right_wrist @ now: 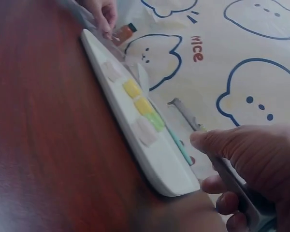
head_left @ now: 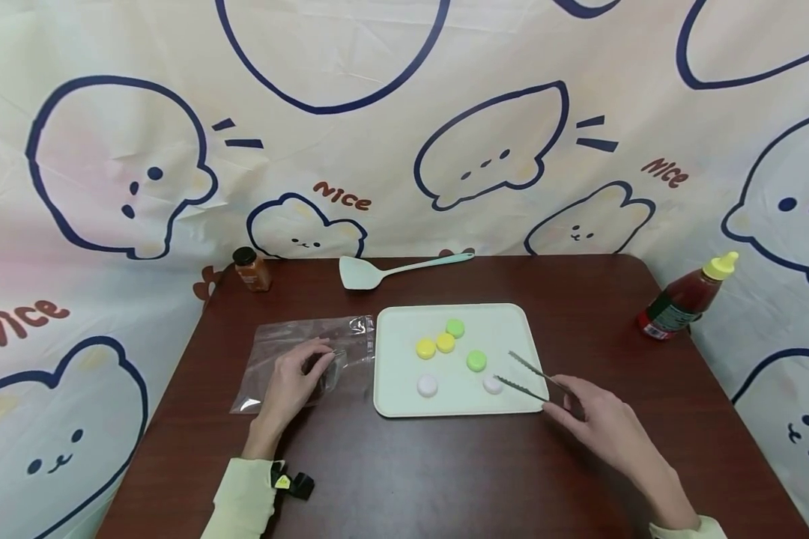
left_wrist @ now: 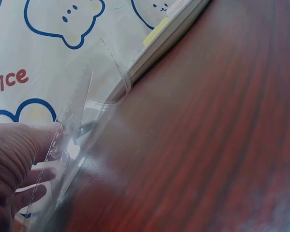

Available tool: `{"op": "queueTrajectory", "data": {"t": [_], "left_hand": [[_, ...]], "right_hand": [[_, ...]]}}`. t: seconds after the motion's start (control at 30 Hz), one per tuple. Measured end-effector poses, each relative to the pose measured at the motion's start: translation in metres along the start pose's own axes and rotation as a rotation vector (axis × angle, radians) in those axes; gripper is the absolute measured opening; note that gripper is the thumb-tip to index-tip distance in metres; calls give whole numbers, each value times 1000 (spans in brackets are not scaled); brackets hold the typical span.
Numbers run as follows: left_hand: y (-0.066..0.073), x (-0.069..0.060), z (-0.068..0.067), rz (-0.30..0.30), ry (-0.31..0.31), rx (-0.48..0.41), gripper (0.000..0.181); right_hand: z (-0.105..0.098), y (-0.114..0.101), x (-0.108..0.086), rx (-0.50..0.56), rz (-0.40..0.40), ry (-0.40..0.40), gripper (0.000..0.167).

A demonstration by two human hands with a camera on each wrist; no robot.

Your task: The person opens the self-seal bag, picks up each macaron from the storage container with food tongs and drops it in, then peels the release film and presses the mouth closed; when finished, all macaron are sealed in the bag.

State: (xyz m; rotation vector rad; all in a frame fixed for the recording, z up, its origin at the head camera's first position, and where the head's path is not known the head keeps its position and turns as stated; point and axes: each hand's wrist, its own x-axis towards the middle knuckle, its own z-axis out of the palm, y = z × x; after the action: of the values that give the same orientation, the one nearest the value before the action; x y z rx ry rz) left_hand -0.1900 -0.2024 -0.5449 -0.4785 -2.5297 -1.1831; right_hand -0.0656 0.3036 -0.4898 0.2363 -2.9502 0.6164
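My left hand pinches the clear zip plastic bag between thumb and fingers, left of the white tray. In the left wrist view the bag's edge stands raised beside the hand. My right hand grips metal tongs, their arms spread over the tray's right side. One tong arm passes close to a pale lilac macaron; contact cannot be told. Also on the tray are another pale macaron, yellow macarons and green macarons.
Behind the tray lies a pale green spatula. A spice jar with a black lid stands at the back left corner. A red sauce bottle with a yellow cap stands at the right edge. Patterned cloth hangs behind the brown table.
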Motion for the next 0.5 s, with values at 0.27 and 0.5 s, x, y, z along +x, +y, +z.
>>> {"op": "queueTrajectory", "data": {"t": [0.27, 0.5], "left_hand": [[1, 2, -3, -1, -5, 28, 14], [0, 1, -1, 22, 0, 39, 13]], "right_hand": [[13, -3, 3, -45, -2, -64, 39], [12, -3, 2, -104, -13, -73, 42]]}}
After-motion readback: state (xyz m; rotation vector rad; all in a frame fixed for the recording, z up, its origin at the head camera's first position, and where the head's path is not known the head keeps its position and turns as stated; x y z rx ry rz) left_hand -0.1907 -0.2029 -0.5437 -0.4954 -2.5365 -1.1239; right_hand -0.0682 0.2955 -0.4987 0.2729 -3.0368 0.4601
